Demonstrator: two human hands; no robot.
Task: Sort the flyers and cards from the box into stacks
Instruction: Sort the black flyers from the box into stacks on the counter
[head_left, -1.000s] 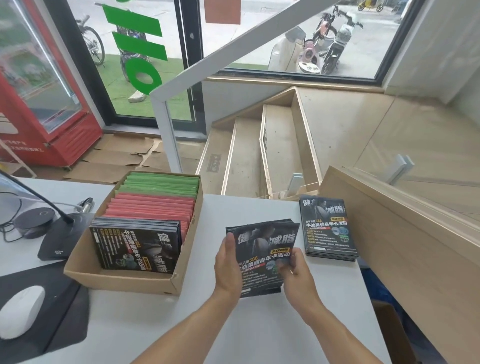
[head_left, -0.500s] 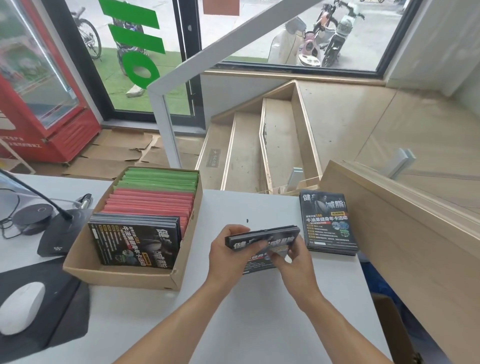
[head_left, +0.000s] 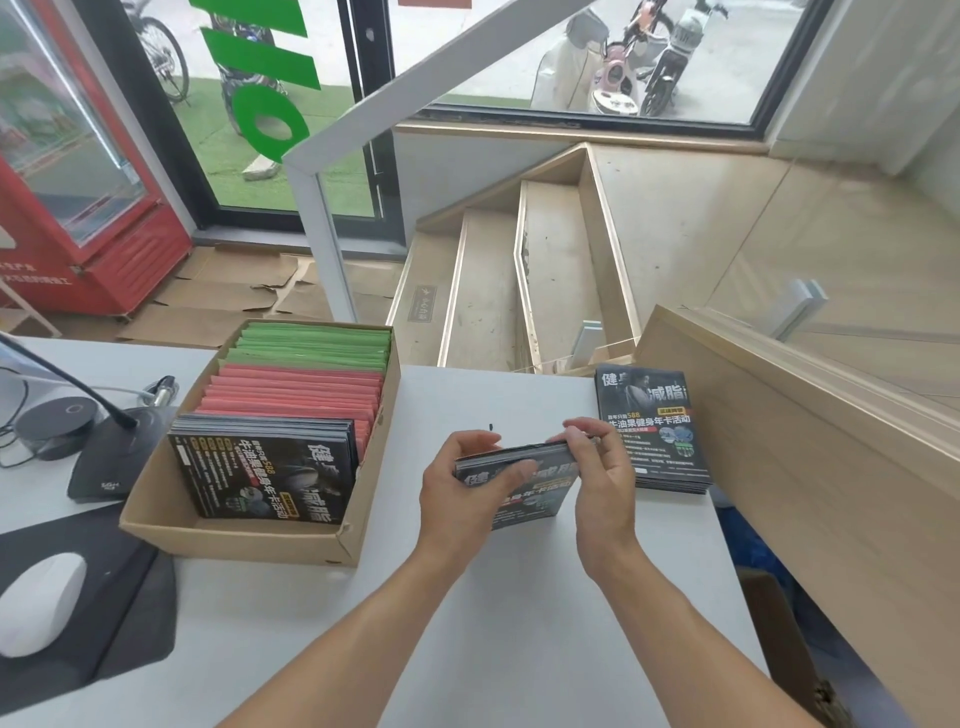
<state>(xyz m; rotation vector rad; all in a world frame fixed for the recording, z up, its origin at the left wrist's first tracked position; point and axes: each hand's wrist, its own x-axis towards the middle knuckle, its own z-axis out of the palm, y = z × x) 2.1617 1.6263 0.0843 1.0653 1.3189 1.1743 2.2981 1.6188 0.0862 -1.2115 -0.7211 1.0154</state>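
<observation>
Over the white, matte surface (head_left: 519, 613), both hands hold 1 bundle of glossy black flyers (head_left: 524, 480) just above it, between the box and the finished stack. The left hand (head_left: 462, 493) grips the bundle's left end, thumb lying across the printed face and fingers curled behind. The right hand (head_left: 602, 478) pinches the top right edge, fingertips over the rim and thumb under. The bundle is tilted steeply, so its thin layered edge faces the camera and the cover shows only foreshortened.

The box (head_left: 234, 535) is brown corrugated cardboard, a low open rectangle with a torn near-right corner. It holds 3 groups standing on edge: green cards (head_left: 311, 343) at the far end, salmon-pink cards (head_left: 296, 389) in the middle, and black flyers (head_left: 265, 467) leaning toward the near wall. At the surface's right edge lies a flat, squared stack (head_left: 652, 431) of the same black flyers, face up, touching a pale wooden ledge (head_left: 779, 426).

A smooth white mouse (head_left: 39, 603) sits on a dark mat (head_left: 119, 597) at the left, near a black gooseneck microphone base (head_left: 109, 467) and a round black puck (head_left: 57, 421).

Compared with 0.5 s ago, the bundle is gripped much the same, but the right hand's fingers have moved up over the top edge. A full second ago the flyers were fanned flat, face up.
</observation>
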